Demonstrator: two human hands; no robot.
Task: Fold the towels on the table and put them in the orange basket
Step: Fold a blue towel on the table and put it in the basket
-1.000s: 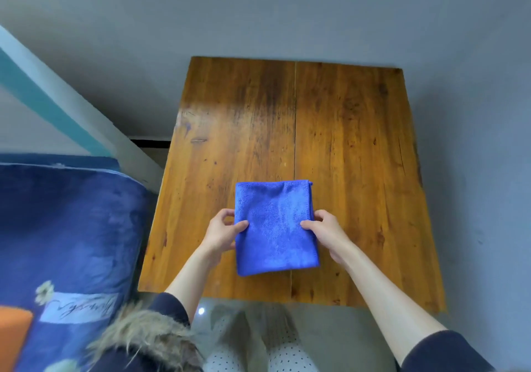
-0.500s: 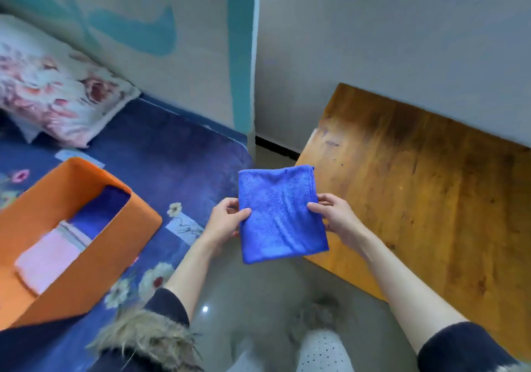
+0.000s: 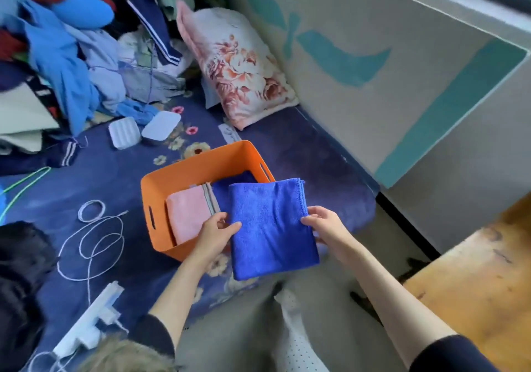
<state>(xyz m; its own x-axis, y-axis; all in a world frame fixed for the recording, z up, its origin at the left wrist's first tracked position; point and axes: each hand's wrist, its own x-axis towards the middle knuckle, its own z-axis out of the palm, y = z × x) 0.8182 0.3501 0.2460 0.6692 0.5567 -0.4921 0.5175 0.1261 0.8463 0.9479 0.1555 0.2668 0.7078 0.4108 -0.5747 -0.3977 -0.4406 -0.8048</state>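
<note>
A folded blue towel [image 3: 270,228] hangs in the air between my two hands, just over the near right side of the orange basket [image 3: 184,174]. My left hand [image 3: 214,232] pinches its left edge and my right hand [image 3: 324,225] pinches its right edge. The basket stands on a dark blue bed cover. Inside it lie a folded pink towel [image 3: 188,213] at the left and another blue towel [image 3: 222,192] partly hidden behind the one I hold. The wooden table [image 3: 482,285] shows at the lower right with no towel on the part in view.
A floral pillow [image 3: 238,66] leans against the headboard [image 3: 373,64] behind the basket. A heap of clothes [image 3: 71,49] fills the upper left. White cords [image 3: 92,239], a power strip [image 3: 92,320] and two small white cases [image 3: 125,133] lie on the bed left of the basket.
My view and both hands have swung left from the table to the bed. The blue towel was carried off the tabletop and now hangs over the basket's near right side.
</note>
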